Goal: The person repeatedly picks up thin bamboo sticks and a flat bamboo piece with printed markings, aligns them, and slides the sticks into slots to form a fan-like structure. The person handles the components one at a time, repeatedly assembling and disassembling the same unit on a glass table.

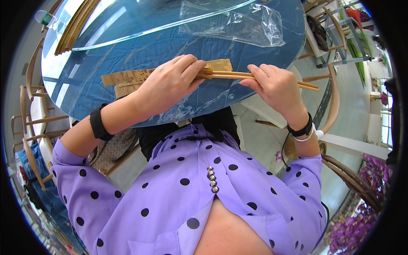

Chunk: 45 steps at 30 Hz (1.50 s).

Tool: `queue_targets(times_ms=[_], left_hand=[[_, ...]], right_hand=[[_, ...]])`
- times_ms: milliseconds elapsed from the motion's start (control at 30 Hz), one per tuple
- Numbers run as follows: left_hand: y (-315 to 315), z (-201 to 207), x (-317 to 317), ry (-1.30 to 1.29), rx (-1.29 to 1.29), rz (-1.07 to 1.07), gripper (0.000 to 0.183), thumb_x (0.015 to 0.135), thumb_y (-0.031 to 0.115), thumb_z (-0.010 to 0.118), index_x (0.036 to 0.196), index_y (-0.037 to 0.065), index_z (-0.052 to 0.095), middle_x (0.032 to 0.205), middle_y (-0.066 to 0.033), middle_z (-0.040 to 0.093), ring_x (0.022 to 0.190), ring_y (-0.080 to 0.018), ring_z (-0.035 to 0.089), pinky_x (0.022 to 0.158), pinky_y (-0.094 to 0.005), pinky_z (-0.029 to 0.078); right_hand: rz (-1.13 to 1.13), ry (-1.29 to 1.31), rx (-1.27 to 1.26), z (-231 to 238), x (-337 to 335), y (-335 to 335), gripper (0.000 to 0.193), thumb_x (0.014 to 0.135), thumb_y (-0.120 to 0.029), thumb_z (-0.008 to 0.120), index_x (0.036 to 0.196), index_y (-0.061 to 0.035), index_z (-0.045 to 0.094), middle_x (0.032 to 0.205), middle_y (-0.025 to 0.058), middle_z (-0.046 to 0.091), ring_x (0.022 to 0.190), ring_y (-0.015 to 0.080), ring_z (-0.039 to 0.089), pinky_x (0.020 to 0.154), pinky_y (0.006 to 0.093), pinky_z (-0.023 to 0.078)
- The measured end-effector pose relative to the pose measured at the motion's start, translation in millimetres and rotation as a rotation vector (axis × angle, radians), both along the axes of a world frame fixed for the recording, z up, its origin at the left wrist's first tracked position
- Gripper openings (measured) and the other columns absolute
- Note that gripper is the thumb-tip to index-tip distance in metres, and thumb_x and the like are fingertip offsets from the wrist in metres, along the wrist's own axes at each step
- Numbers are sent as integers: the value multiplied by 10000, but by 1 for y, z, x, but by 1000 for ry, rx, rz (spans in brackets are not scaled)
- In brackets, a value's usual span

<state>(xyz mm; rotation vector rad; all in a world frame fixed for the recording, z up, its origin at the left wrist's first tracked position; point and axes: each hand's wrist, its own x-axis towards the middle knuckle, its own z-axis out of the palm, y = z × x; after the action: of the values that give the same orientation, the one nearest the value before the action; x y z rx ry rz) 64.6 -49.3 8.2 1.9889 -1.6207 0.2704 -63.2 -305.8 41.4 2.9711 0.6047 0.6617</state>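
Note:
A pair of pale wooden chopsticks point(229, 75) lies level above the near part of the blue table, their ends sticking out past my right hand. My right hand point(276, 87) is closed around them, thumb and fingers pressed together. My left hand point(176, 76) pinches the gold-brown paper chopstick sleeve point(207, 72), from which the sticks emerge. Just behind this sleeve lies another gold-brown piece point(223, 64), partly covered. More printed paper sleeves point(117, 77) lie beneath and beside my left wrist, partly hidden by my forearm.
A glass turntable edge point(165, 28) curves across the blue marbled table point(140, 49). A crumpled clear plastic bag point(238, 27) lies at the far right. Long gold-brown strips point(76, 25) are stacked at the far left. Wooden chairs point(333, 102) stand around, and purple flowers point(352, 229) are at lower right.

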Motion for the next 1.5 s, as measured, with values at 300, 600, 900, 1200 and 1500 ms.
queue_targets(times_ms=[300, 600, 900, 1200, 1500], left_hand=[[23, 29, -22, 88, -70, 187, 464, 849, 146, 760, 1245, -3, 571, 1145, -136, 598, 1034, -347, 583, 929, -436, 495], [40, 13, -72, 1319, -820, 324, 361, 1078, 260, 526, 918, -31, 670, 921, -53, 668, 707, -74, 570, 667, -238, 497], [29, 11, -70, 1244, -947, 541, 320, 1046, 241, 595, 841, 4, 659, 636, 17, 539, 492, -21, 446, 442, -201, 354], [25, 0, -66, 1401, -941, 486, 355, 1053, 276, 578, 1122, -43, 717, 661, 29, 495, 547, -35, 394, 448, -209, 341], [18, -6, -71, 1337, -968, 506, 361, 1047, 287, 591, 868, -9, 694, 631, 30, 518, 474, -6, 409, 421, -199, 324]], right_hand=[[-88, 44, 221, -9, -2, 19, 295, 870, -302, 753, 991, -37, 712, 664, 70, 555, 554, 228, 557, 490, 346, 430], [-80, -9, 549, -12, -2, 84, 303, 875, -304, 767, 1020, -43, 718, 638, 55, 519, 525, 211, 526, 467, 331, 414], [-121, -83, 490, -26, -5, 115, 322, 898, -277, 755, 1102, -32, 708, 659, 51, 490, 535, 207, 526, 464, 332, 413], [-163, -42, 531, -32, -6, 120, 307, 919, -259, 734, 1113, -25, 693, 668, 54, 491, 540, 219, 533, 472, 346, 411], [-186, -61, 537, -36, -8, 128, 302, 914, -253, 740, 1116, -32, 699, 668, 53, 485, 544, 214, 536, 475, 342, 415]])
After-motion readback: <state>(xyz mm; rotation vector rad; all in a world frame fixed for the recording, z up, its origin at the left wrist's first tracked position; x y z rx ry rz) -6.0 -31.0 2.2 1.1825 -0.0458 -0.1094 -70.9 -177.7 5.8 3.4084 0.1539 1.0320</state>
